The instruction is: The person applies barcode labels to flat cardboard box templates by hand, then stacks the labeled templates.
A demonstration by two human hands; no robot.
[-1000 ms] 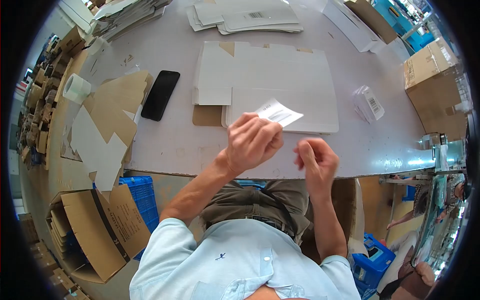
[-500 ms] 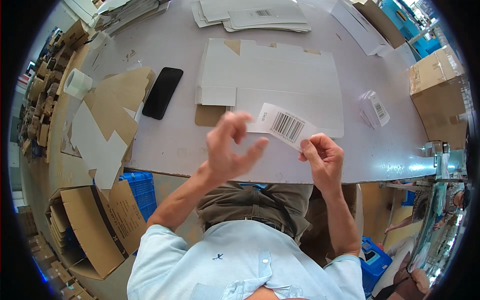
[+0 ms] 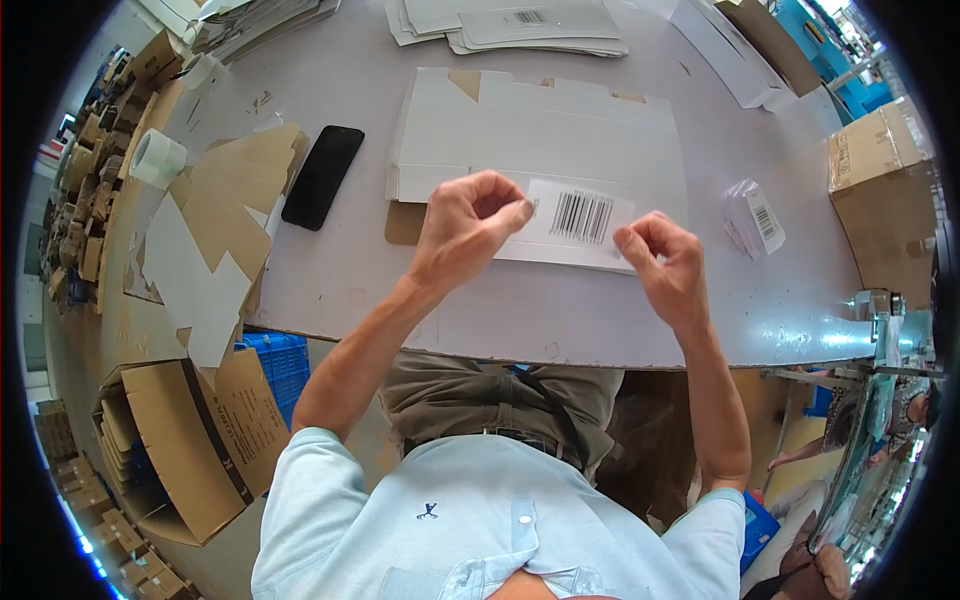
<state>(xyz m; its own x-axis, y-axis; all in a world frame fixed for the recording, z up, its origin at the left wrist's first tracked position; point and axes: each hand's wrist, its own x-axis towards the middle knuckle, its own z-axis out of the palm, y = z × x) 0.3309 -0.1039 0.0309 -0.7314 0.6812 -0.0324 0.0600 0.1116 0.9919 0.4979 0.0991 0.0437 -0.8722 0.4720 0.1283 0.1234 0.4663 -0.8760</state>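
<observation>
A white barcode label (image 3: 582,216) is stretched between my two hands, its bars upright. My left hand (image 3: 468,222) pinches its left end between thumb and forefinger. At the right end, my right hand (image 3: 668,262) grips the lower corner, also with thumb and finger. Behind the label lies a flat, unfolded white carton (image 3: 535,128) with brown patches at its back edge; the label overlaps the carton's front flap in this view.
A black phone (image 3: 323,178) and cardboard scraps (image 3: 225,190) lie to the left, with a tape roll (image 3: 158,160) beyond. More barcode labels (image 3: 752,218) lie on the right near a brown box (image 3: 880,190). Flat cartons (image 3: 530,28) are stacked at the back.
My left hand has moved right and closed on the label's left end. The label has turned nearly level, over the carton's front, and my right hand has shifted slightly right and forward.
</observation>
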